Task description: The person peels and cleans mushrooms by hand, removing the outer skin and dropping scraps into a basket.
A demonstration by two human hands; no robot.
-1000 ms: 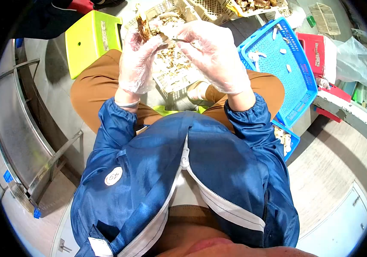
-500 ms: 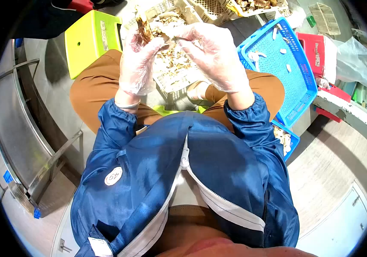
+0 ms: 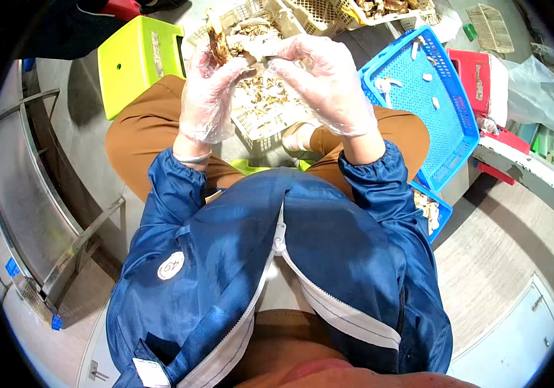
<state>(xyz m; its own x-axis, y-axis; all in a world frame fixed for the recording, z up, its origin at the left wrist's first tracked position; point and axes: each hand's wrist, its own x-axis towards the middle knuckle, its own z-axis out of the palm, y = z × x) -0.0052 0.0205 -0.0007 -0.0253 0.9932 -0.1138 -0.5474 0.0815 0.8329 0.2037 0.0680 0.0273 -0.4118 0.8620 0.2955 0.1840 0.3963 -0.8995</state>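
Note:
My left hand [image 3: 209, 97], in a clear plastic glove, is closed around a long brown-and-white mushroom [image 3: 217, 44] that stands up out of the fingers. Facing it at the same height is my right hand [image 3: 322, 81], gloved too, its thumb and fingers pinched together. A thin dark edge shows at the right fingertips, but I cannot make out what it belongs to. Below and behind both hands sits a cream perforated basket [image 3: 265, 139] with pale and brown mushroom scraps [image 3: 264, 97] in it.
To the right, a blue perforated basket [image 3: 448, 139] holds several white pieces. A smaller blue container [image 3: 444, 216] is beneath it. A yellow-green stool [image 3: 125, 71] stands left, a red stool [image 3: 471, 77] right. More cream baskets [image 3: 319, 16] are at the back; a metal frame [image 3: 31, 181] is far left.
My right hand has shifted very slightly, and the thin dark edge at its fingertips shows less. The left hand keeps the mushroom in almost the same place.

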